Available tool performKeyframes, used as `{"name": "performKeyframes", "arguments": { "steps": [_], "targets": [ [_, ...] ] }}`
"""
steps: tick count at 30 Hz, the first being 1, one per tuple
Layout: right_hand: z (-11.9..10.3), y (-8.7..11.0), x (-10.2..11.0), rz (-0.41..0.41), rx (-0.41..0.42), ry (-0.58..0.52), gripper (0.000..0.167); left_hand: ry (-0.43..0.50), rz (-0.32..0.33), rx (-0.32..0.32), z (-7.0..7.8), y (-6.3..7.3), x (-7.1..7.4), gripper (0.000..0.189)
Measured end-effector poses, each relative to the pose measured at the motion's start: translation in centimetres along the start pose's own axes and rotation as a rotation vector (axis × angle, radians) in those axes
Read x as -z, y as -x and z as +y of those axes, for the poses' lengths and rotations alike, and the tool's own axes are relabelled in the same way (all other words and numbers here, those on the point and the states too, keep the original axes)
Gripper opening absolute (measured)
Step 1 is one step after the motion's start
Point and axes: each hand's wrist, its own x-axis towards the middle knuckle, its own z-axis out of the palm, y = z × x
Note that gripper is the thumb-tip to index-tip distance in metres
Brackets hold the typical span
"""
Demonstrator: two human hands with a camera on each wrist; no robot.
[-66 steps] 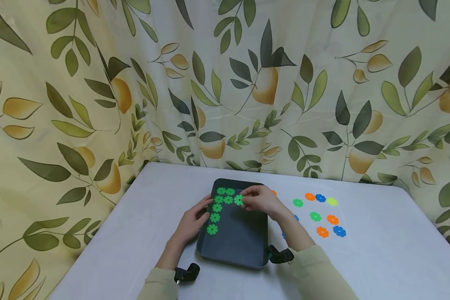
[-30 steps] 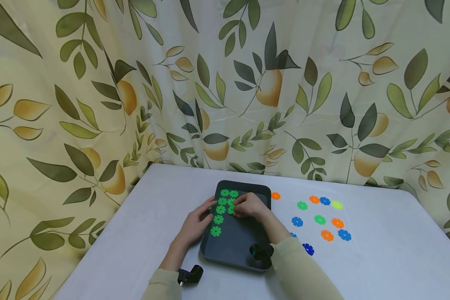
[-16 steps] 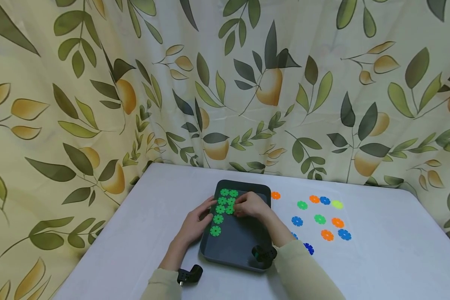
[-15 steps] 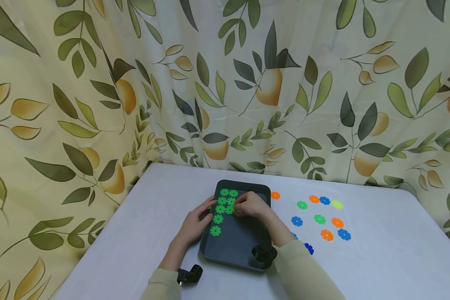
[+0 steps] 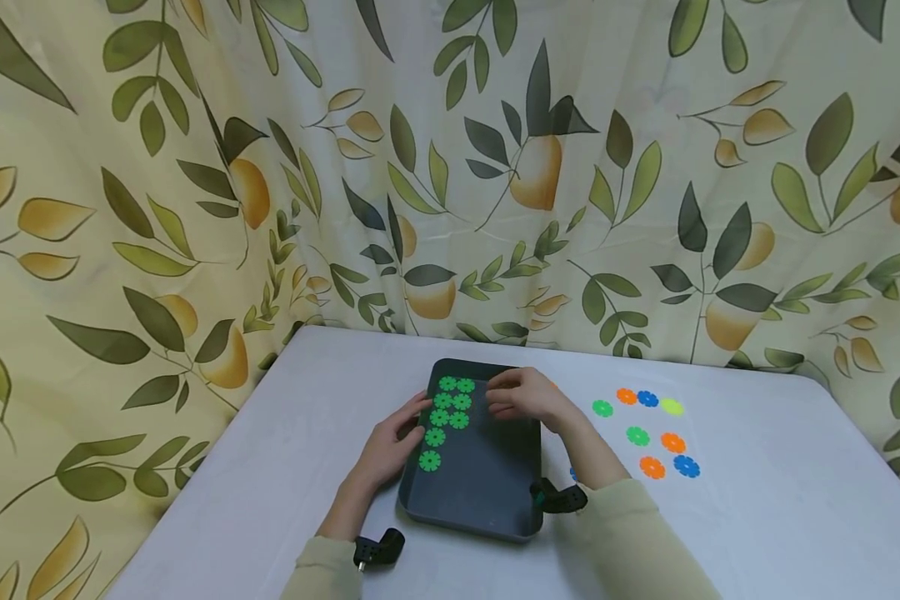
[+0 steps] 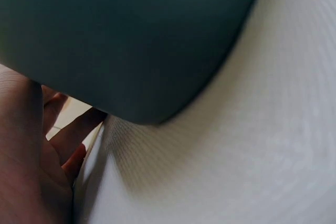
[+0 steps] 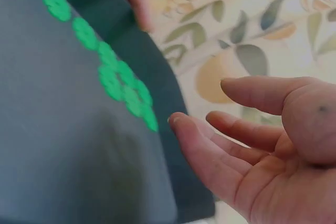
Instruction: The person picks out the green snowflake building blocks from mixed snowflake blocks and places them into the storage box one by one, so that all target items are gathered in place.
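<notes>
Both hands are at a dark grey rectangular tray [image 5: 480, 492] on the table. Several green notched plastic discs [image 5: 439, 417] lie flat inside it, two side by side in the far rows and a single line down the left side. My left hand [image 5: 386, 442] rests at the tray's left edge, its fingertips on the rim. My right hand [image 5: 521, 396] is raised above the tray's far right part, apart from the discs. In the right wrist view its fingers [image 7: 241, 93] are loosely bent, thumb and fingertips apart, with nothing between them.
Right of the tray, loose discs lie on the white tablecloth [image 5: 765, 500]: green [image 5: 637, 436], orange [image 5: 652, 467], blue [image 5: 686, 466] and yellow-green [image 5: 672, 407]. My right forearm hides some others. A leaf-patterned curtain [image 5: 495, 167] hangs behind the table.
My right hand brought a green disc to the second column and set it under the others. It has since let go, lifted and moved right. My left hand stays at the rim.
</notes>
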Motion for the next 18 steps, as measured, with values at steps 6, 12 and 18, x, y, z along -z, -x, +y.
{"name": "performKeyframes", "arguments": {
  "steps": [6, 12, 18],
  "targets": [
    [0.0, 1.8, 3.5, 0.056, 0.007, 0.018, 0.049, 0.002, -0.002, 0.012, 0.1, -0.1, 0.0, 0.044],
    [1.1, 3.4, 7.2, 0.139, -0.050, 0.063, 0.052, 0.007, 0.003, 0.004, -0.1, -0.1, 0.0, 0.043],
    [2.8, 4.6, 10.1, 0.186, -0.118, 0.126, 0.056, 0.009, 0.006, 0.007, -0.1, -0.1, -0.1, 0.043]
  ]
}}
